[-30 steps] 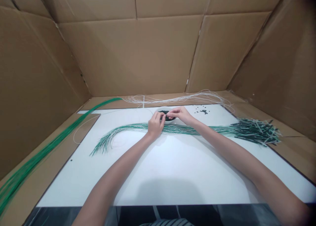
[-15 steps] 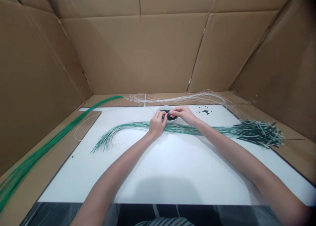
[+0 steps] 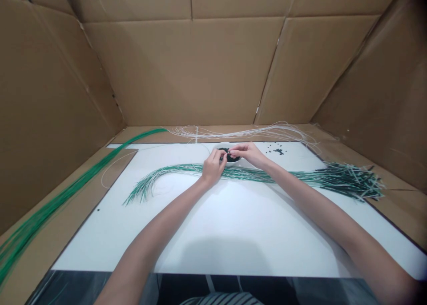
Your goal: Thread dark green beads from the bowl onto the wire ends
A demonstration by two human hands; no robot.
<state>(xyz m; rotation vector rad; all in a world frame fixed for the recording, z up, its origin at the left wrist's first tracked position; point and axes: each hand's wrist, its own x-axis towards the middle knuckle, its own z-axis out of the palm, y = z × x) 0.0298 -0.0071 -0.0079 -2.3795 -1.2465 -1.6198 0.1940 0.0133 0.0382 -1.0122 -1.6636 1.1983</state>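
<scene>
Over a white bowl (image 3: 232, 163) full of small dark green beads (image 3: 230, 159), my two hands meet fingertip to fingertip. My left hand (image 3: 213, 162) is closed in a pinch on a thin white strand (image 3: 115, 159), which loops away leftward across the board. The fingers of my right hand (image 3: 245, 152) are pinched together at the strand's end; whatever lies between them is too small to make out. Just in front of the bowl, under my wrists, lies a bundle of green and white strands (image 3: 180, 168), its right end thick with dark pieces (image 3: 350, 180).
Bundled green strands (image 3: 83, 180) run down the left side. Loose white strands (image 3: 253, 131) lie along the back. Several stray beads (image 3: 279, 151) are right of the bowl, and one bead (image 3: 98, 210) sits at left. Cardboard walls (image 3: 187, 74) enclose the white board (image 3: 213, 216).
Hardly anything differs. The view has shifted slightly, and my hands stay pinched together over the bowl with only tiny finger movement.
</scene>
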